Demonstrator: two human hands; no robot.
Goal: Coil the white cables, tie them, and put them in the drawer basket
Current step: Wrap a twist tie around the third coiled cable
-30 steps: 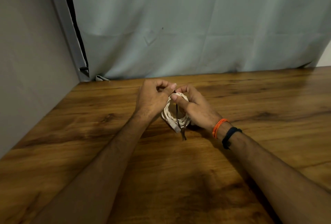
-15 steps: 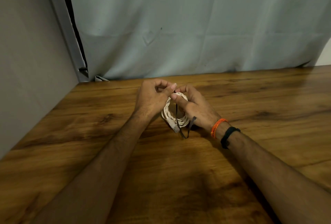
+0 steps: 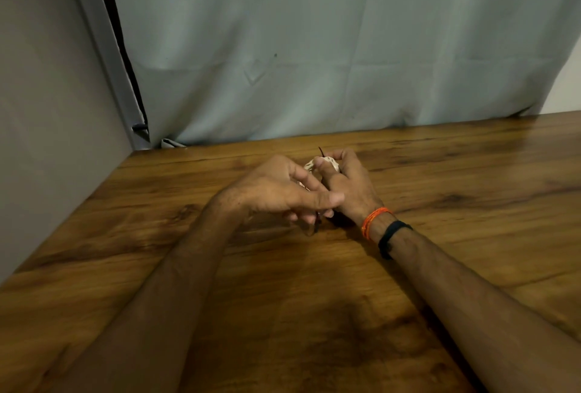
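A small coil of white cable (image 3: pixel 330 162) is held just above the wooden table (image 3: pixel 471 210), and only its top shows between my hands. My right hand (image 3: pixel 350 186) grips the coil, thumb pressed on its top. A dark tie runs around the coil; one end (image 3: pixel 321 152) sticks up by the right thumb, the other end (image 3: pixel 317 225) hangs below. My left hand (image 3: pixel 276 186) lies across the front of the coil, upper fingers stretched to the right and lower fingers curled at the hanging tie end. No drawer basket is in view.
A grey curtain (image 3: pixel 314 46) hangs along the table's far edge. A plain wall (image 3: pixel 47 109) bounds the left side. An orange thread band (image 3: pixel 374 219) and a black band (image 3: pixel 391 235) circle my right wrist.
My left hand has left the top of the coil and swung down across its front to the lower tie end. The upper tie end now points up beside my right thumb.
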